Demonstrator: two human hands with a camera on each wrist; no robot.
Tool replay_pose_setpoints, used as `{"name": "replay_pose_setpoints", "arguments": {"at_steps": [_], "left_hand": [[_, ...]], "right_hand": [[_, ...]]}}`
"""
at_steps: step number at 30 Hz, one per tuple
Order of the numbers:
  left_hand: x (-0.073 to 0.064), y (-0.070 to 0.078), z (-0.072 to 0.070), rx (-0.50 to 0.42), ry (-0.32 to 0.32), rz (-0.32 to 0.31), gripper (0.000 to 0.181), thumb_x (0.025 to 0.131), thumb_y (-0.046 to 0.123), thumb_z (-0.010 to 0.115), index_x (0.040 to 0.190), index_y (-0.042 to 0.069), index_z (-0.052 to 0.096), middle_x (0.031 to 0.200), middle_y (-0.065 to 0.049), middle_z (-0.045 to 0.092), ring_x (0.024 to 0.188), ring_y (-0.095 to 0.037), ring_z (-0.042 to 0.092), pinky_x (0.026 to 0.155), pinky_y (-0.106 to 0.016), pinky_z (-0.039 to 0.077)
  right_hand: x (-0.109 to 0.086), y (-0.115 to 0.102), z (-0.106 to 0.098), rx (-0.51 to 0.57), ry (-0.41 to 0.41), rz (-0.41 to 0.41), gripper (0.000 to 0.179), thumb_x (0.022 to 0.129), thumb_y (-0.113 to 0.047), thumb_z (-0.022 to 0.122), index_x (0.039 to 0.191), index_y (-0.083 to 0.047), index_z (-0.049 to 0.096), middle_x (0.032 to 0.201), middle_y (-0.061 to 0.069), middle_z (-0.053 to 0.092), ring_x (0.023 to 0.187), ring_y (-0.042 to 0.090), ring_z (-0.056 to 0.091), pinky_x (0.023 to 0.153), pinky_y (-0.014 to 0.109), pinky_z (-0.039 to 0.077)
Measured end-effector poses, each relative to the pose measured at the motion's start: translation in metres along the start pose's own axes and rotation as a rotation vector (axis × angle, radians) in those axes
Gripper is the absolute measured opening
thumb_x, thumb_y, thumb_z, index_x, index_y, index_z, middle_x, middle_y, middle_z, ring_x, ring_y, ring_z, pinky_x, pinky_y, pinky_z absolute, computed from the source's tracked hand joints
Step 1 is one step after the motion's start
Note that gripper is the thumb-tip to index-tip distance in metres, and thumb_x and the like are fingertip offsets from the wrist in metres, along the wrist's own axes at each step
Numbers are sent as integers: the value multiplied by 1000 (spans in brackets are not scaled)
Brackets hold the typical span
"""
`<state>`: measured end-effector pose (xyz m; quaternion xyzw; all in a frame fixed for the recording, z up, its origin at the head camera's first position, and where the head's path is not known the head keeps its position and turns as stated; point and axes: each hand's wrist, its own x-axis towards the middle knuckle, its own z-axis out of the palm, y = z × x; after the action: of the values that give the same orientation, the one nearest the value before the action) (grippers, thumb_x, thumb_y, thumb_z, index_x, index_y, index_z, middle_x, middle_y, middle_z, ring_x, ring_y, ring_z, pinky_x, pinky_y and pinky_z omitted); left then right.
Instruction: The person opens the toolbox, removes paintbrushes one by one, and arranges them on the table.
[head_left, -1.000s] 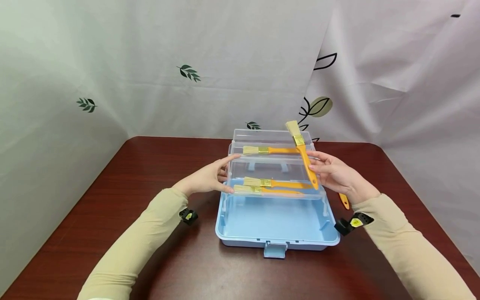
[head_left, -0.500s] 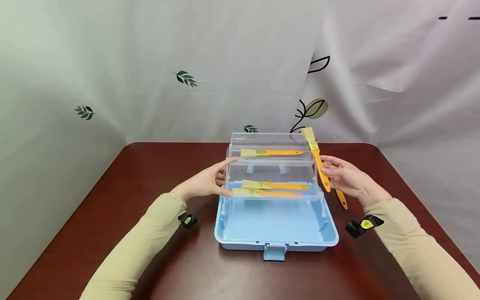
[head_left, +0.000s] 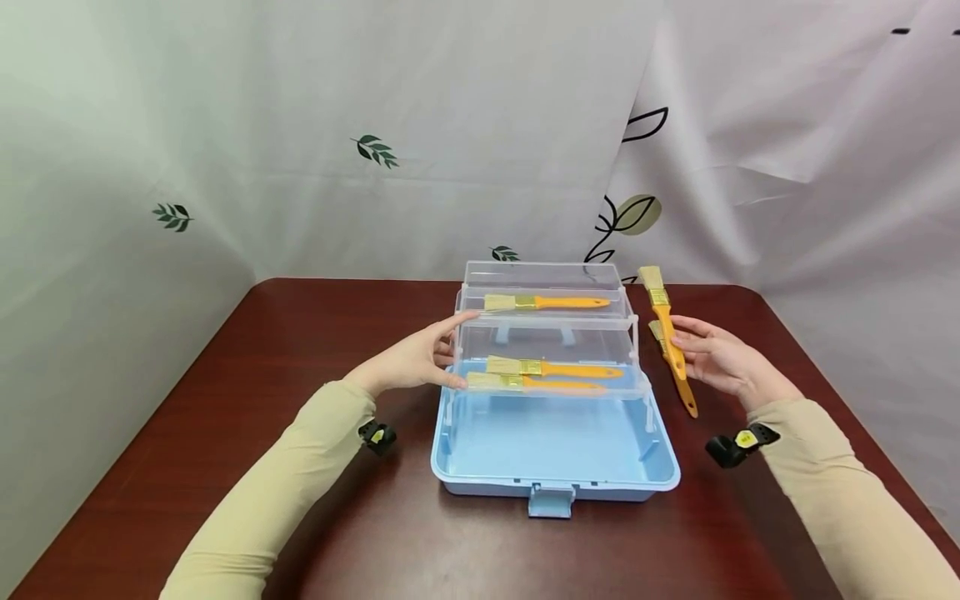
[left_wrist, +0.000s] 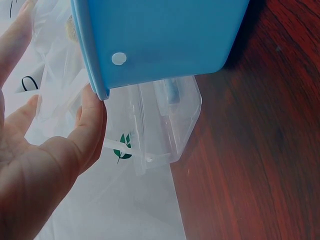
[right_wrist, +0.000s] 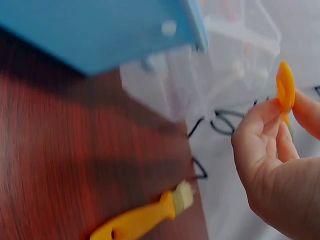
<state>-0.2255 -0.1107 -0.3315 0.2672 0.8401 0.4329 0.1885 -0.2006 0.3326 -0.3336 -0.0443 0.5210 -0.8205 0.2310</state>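
A paintbrush [head_left: 661,312] with a yellow handle and pale bristles is pinched in my right hand [head_left: 718,360], bristles pointing up and away. It is held right of the blue case [head_left: 555,486], overlapping another paintbrush [head_left: 686,395] on the table in the head view. My left hand [head_left: 408,358] rests at the left side of the clear trays [head_left: 487,333], thumb and forefinger spread, fingers touching near the case's rim [left_wrist: 100,90]. One paintbrush [head_left: 555,303] lies in the upper tray. In the lower one are a second paintbrush [head_left: 577,370] and a third paintbrush [head_left: 555,384].
The case stands open on a dark red table [head_left: 330,333], its latch [head_left: 551,502] facing me. Behind the table hangs a pale cloth [head_left: 450,108] with leaf prints. Each wrist wears a black strap with a small camera.
My right hand has carried its paintbrush rightward, from over the trays to above the paintbrush on the table. My left hand stays at the trays.
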Motion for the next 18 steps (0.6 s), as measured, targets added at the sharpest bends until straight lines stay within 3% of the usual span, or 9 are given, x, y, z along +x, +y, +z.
{"name": "replay_pose_setpoints", "arguments": {"at_steps": [5,18], "left_hand": [[1,-1,-1,-5,-1,0,101,72,20,83,150,33,20,127,-15,40,117,-32,52,100,-45,45],[-1,-1,0,2,4,-6,100,73,20,83,150,34,20,128,-16,38,117,-32,51,101,-46,44]], "right_hand": [[-1,2,-16,-26,28,47,33,98,0,43,106,-21,67,96,0,67,85,15,66,71,28,55],[-5,9,-60,-180,187,113,28,96,-4,50,96,-29,63,94,-9,65,85,7,63,71,26,53]]}}
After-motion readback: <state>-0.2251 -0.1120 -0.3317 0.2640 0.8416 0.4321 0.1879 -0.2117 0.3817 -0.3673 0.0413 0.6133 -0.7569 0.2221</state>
